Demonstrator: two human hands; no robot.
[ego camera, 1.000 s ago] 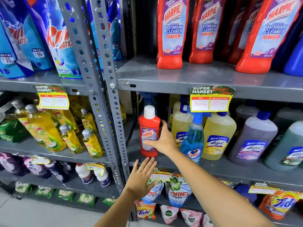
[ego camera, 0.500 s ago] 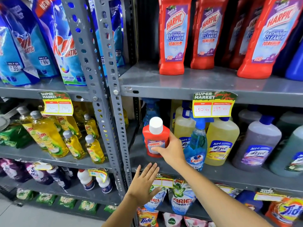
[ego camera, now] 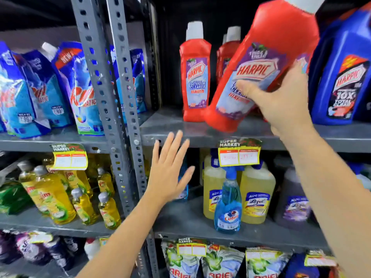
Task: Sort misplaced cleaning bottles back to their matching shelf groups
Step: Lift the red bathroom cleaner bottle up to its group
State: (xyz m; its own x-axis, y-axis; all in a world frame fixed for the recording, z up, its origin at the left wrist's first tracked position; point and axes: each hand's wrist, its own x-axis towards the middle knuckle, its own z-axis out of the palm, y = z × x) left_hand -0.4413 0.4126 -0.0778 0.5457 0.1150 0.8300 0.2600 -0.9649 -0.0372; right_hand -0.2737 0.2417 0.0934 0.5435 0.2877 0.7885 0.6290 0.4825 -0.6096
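Note:
My right hand (ego camera: 281, 101) grips a red Harpic bathroom cleaner bottle (ego camera: 267, 47) with a white cap. The bottle is tilted to the right, its base just above the upper grey shelf (ego camera: 170, 127). Other red Harpic bottles (ego camera: 195, 73) stand upright on that shelf right behind it. My left hand (ego camera: 170, 169) is held flat with fingers spread, holding nothing, in front of the shelf edge and the middle shelf below. A blue Colin spray bottle (ego camera: 227, 205) stands on the middle shelf among yellow Lizol jugs (ego camera: 258, 195).
A blue Harpic jug (ego camera: 341, 77) stands at the right of the upper shelf. A perforated grey upright (ego camera: 120, 109) divides the racks. Blue detergent pouches (ego camera: 80, 93) and yellow dish-soap bottles (ego camera: 52, 195) fill the left rack. Ariel pouches (ego camera: 200, 263) sit on the lowest shelf.
My right hand has lifted the red Harpic bottle from the middle shelf up to the upper shelf beside the other red bottles. My left hand rose a little. The view tilted upward.

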